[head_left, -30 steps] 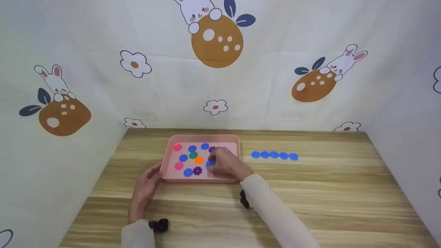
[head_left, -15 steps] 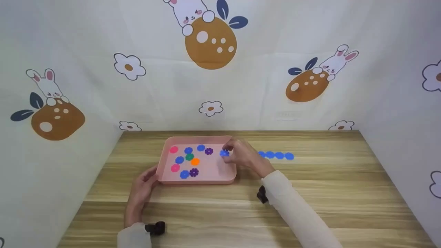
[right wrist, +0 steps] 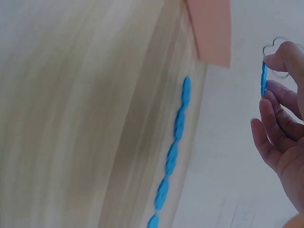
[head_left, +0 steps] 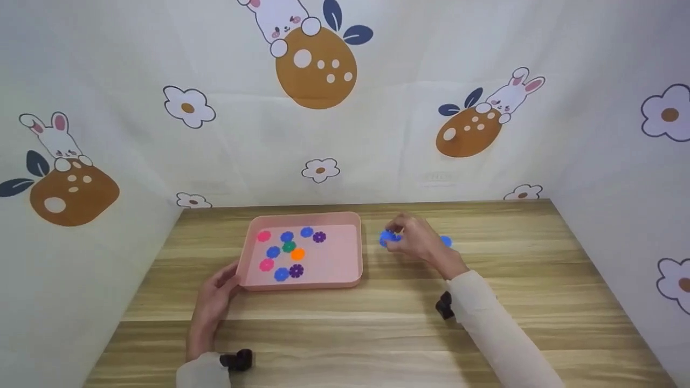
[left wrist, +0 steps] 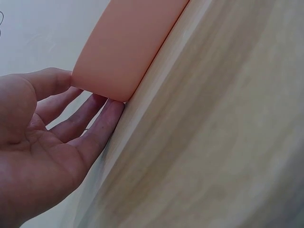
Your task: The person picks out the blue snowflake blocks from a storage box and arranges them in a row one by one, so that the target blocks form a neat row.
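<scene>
My right hand [head_left: 418,237] pinches a blue flower-shaped disc [right wrist: 263,78] between thumb and fingers, just right of the pink tray [head_left: 360,253]. The disc is held above the table, edge-on in the right wrist view. Below it lies a row of blue flower-shaped discs [right wrist: 172,159] set end to end; in the head view the hand covers most of this row. At the tray's front left corner, my left hand [head_left: 213,296] holds the wall, thumb near the rim and fingers against the outside. Several blue, pink, purple, green and orange flower-shaped discs lie spread in the tray.
The wood-grain table [head_left: 345,334] ends at a back wall hung with a white printed cloth [head_left: 242,134]. Cloth also covers both sides. The tray's right part shows bare bottom, its discs lying toward the left.
My right hand has picked up a blue disc in the tray and carried it rightward, out over the row. The left hand stays at the tray's corner. The head view has shifted slightly.
</scene>
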Tool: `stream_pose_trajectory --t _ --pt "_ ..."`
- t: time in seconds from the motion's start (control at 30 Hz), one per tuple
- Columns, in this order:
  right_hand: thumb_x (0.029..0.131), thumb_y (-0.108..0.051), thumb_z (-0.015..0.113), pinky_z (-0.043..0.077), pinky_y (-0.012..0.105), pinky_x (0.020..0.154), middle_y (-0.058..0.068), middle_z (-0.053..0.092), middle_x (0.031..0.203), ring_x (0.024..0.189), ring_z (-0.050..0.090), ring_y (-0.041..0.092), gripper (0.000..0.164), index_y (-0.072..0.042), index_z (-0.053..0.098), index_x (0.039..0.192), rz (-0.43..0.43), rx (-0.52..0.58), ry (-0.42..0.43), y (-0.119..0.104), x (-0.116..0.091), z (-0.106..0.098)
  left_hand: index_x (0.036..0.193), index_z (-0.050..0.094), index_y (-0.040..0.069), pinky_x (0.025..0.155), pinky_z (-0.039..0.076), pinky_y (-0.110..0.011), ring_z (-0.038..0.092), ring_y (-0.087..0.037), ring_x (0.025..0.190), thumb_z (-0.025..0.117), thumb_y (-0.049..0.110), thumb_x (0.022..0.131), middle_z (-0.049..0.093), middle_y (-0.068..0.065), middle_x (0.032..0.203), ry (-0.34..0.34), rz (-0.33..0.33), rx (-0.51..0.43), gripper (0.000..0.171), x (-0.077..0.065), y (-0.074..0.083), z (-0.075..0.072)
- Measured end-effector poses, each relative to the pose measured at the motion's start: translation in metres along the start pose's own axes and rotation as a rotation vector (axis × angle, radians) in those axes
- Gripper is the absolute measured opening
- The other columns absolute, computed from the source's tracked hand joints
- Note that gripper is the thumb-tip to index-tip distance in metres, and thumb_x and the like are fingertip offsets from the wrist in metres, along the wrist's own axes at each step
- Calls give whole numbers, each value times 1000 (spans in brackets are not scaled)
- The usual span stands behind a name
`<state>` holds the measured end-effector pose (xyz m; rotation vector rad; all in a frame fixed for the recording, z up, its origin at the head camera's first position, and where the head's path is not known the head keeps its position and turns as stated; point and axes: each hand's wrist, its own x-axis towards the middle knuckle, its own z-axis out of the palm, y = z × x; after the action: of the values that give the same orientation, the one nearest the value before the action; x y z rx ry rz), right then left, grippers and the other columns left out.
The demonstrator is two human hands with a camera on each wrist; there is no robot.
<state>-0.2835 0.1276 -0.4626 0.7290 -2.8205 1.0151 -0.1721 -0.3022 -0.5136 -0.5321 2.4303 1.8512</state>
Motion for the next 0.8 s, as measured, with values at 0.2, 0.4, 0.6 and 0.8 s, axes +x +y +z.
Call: stream_pose_trajectory --t 0.2,0.4,0.6,0.8 --pt "80 -16 78 61 42 84 13 71 101 97 67 30 30 0 75 104 61 -22 -5 32 -13 -21 152 42 9 120 40 -41 41 -31 146 47 16 107 39 -16 159 5 -6 1 46 -1 1 -1" --pt "82 -18 75 60 45 86 14 71 104 98 66 29 31 0 74 107 115 -70 -23 61 -20 -40 151 44 11 121 39 -43 40 -31 146 49 20 106 40 -15 159 15 -6 15 47 -3 1 0" --pt "79 -17 75 59 44 84 17 72 100 93 66 29 32 4 74 103 159 -106 1 91 -28 -51 149 44 2 107 51 -21 46 -29 139 47 10 106 44 -21 154 5 48 -79 44 -2 -1 1" --pt "81 -14 75 60 47 85 20 72 102 93 66 29 30 6 73 103 199 -96 -6 111 -39 -56 148 46 3 106 52 -20 47 -29 139 49 12 105 45 -21 154 17 53 -46 44 -1 -3 0"
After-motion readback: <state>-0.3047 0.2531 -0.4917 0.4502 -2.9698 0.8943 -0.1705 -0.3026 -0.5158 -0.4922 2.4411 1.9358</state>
